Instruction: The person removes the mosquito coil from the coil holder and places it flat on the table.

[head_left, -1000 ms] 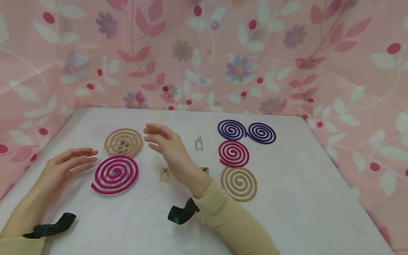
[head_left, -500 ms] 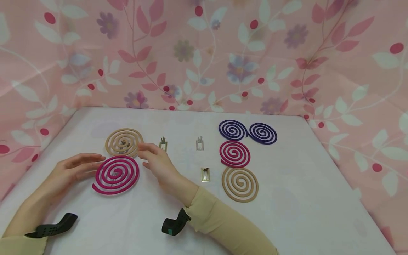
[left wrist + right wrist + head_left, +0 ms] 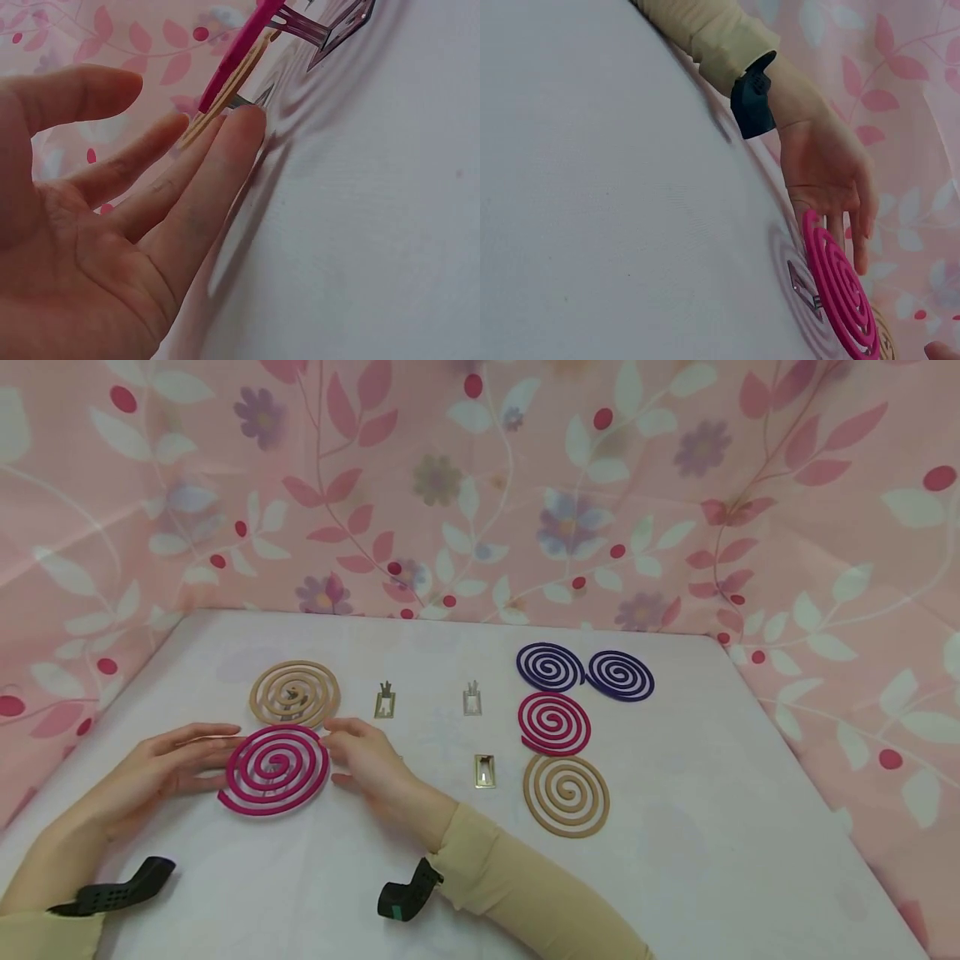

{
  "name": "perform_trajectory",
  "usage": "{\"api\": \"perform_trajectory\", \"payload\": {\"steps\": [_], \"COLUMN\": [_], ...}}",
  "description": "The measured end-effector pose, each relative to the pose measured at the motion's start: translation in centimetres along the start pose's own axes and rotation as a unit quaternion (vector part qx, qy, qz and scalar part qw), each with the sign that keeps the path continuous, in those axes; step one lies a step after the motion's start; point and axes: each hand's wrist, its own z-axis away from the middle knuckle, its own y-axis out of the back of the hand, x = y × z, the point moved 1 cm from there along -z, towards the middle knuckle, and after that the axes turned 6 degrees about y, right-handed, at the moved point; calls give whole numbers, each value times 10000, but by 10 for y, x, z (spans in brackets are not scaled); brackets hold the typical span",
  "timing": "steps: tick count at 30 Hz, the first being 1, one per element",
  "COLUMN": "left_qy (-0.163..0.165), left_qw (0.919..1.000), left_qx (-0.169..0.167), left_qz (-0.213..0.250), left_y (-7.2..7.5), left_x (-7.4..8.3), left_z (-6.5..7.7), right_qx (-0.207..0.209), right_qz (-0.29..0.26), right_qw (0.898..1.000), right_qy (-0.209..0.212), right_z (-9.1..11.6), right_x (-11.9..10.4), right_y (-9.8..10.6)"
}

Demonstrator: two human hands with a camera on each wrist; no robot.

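A pink mosquito coil (image 3: 279, 766) is held a little above the table by a small metal stand (image 3: 341, 34). My left hand (image 3: 176, 764) reaches its left edge with fingers extended and thumb apart; some fingertips are behind the coil. In the left wrist view a fingertip lies close under the rim. At the coil's right edge is my right hand (image 3: 371, 768), fingers pointing left and slightly bent; whether they touch the rim is hard to tell. Just behind, a tan mosquito coil (image 3: 293, 692) also sits raised on a stand.
Loose stands lie mid-table: two brass-coloured ones (image 3: 386, 704) (image 3: 484, 772) and a silver one (image 3: 472, 702). To their right lie two dark purple coils (image 3: 550, 669) (image 3: 621, 676), a pink coil (image 3: 553, 722) and a tan coil (image 3: 568, 792). Floral cloth (image 3: 442, 527) surrounds the white table (image 3: 712, 827).
My right hand has come left and down to the pink coil's right edge, uncovering the brass stands behind it. My left hand has shifted right to the coil's left edge.
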Motion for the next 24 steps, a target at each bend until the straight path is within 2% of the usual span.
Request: {"api": "perform_trajectory", "payload": {"steps": [6,11,14,18,21,24], "left_qy": [84,628,850,900,793,696], "left_qw": [9986,9963,9931,9857,9770,9717], "left_qx": [-450,-493,-636,-910,-1205,-1362], "left_qz": [260,316,493,1096,1572,1802], "left_y": [1,1,1,2,2,3], "left_x": [1,1,1,0,1,4], "left_z": [1,0,-1,-1,0,0], "right_qx": [51,58,22,-55,-123,-218], "right_qz": [-382,-956,-1354,-1832,-2110,-2295], "right_qw": [9987,9942,9887,9783,9703,9645], "right_qy": [-331,-487,-647,-971,-1176,-1289], "right_z": [-1,-5,-7,-8,-8,-9], "right_x": [9,17,20,22,22,22], "right_y": [0,1,2,3,4,4]}}
